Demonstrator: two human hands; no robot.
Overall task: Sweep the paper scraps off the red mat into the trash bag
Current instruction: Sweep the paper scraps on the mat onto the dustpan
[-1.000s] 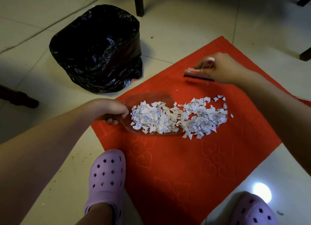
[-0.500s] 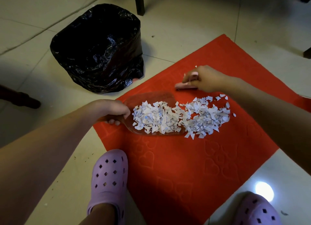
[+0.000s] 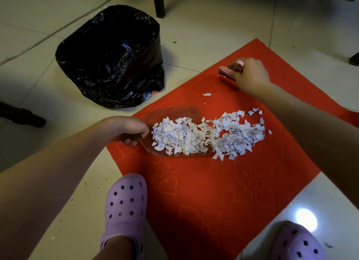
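Observation:
A red mat (image 3: 213, 191) with embossed hearts lies on the tiled floor. A heap of white paper scraps (image 3: 206, 136) sits on it, its left half lying in a clear plastic dustpan (image 3: 174, 112). My left hand (image 3: 126, 128) grips the dustpan's handle at the mat's left edge. My right hand (image 3: 250, 75) holds a small pink brush (image 3: 226, 71) above the mat's far part, well away from the heap. One stray scrap (image 3: 207, 94) lies between brush and heap. The open black trash bag (image 3: 110, 57) stands on the floor to the far left of the mat.
Two purple clogs (image 3: 125, 207) (image 3: 297, 242) stand at the mat's near edge. A dark chair leg (image 3: 158, 2) rises behind the bag, another dark leg (image 3: 21, 115) lies at the left, and a dark furniture foot (image 3: 354, 59) shows at the right edge.
My right hand swept the brush in toward the heap half a second ago, then pulled back up and to the right. A stray scrap now lies apart. The left hand and dustpan stayed put.

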